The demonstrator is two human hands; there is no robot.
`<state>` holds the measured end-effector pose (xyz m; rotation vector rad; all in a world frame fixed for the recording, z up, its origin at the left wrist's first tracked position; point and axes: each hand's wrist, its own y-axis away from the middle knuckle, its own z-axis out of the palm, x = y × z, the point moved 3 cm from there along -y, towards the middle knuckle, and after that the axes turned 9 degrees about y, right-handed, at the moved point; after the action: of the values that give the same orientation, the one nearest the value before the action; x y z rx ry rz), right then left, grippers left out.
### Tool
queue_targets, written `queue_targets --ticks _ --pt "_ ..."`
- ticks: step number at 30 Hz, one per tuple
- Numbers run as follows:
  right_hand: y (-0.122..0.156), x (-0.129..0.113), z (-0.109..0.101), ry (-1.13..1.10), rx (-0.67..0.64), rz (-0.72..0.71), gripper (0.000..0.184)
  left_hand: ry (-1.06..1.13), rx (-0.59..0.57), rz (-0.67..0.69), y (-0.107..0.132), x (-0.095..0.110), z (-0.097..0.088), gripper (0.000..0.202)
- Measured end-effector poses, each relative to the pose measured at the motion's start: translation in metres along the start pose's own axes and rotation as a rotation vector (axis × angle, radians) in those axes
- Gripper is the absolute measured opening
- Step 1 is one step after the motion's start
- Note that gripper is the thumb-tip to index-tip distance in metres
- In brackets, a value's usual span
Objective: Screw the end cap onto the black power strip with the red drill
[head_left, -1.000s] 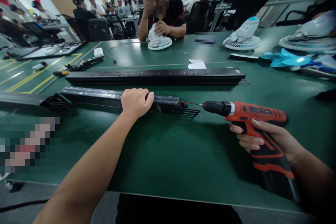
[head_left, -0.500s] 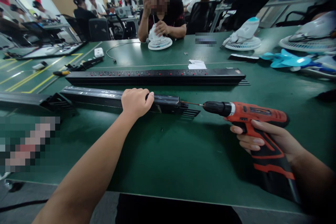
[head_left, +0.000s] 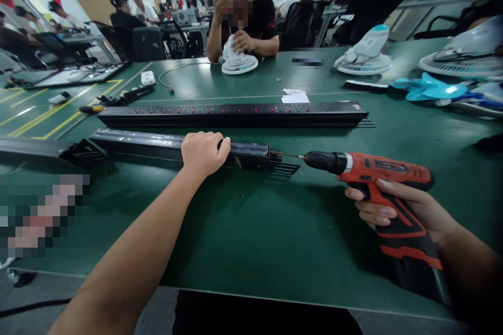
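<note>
A long, straight-edged black bar (head_left: pixel 141 143) is being held on the green table (head_left: pixel 251 251) by the left hand (head_left: pixel 204 153), its fingers being curled closed over the top. Pale streaks of light are being reflected by the bar's smooth, glossy upper face. At its right end, dark slotted prongs (head_left: pixel 286 169) are being shown, and a thin, brownish bit (head_left: pixel 285 154) is being aimed there; whether its tip is being seated cannot be told. One red-and-black drill (head_left: pixel 387 167), hard-cased with a ribbed chuck, is being gripped by the right hand (head_left: pixel 416 204), wrapped around the handle. Two more black bars are being supported nearby: one behind (head_left: pixel 231 116), dotted with red along its top, and one at the left edge (head_left: pixel 31 151). Farther out, a white fan (head_left: pixel 239 64) with a ribbed round cage is being handled by a co-worker (head_left: pixel 263 26).
</note>
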<state>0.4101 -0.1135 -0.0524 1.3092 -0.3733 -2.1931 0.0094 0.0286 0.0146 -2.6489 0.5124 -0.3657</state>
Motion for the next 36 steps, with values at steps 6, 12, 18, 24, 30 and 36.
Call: queue_targets --ticks 6,12,18,24,30,36 --pt "0.0011 -0.0005 0.0004 0.016 0.000 -0.006 0.027 0.009 -0.016 -0.009 -0.0005 0.0006 -0.0009 0.052" --pt "0.0022 -0.0013 -0.0001 0.021 0.010 -0.013 0.027 0.012 -0.024 -0.018 -0.0006 0.0019 -0.0020 0.053" --pt "0.0025 -0.0010 0.0003 0.012 0.038 -0.010 0.026 0.003 -0.017 -0.014 -0.0005 0.0016 -0.0016 0.052" --pt "0.0017 -0.0033 0.0054 0.021 0.069 -0.051 0.031 0.006 -0.029 -0.016 -0.0003 0.0018 -0.0023 0.053" --pt "0.0027 -0.0026 0.0042 0.030 0.061 -0.029 0.027 0.021 -0.020 -0.013 -0.0002 0.0020 -0.0028 0.052" --pt "0.0023 -0.0027 0.0040 0.035 0.054 -0.050 0.029 0.016 -0.018 -0.012 0.0002 0.0018 -0.0027 0.051"
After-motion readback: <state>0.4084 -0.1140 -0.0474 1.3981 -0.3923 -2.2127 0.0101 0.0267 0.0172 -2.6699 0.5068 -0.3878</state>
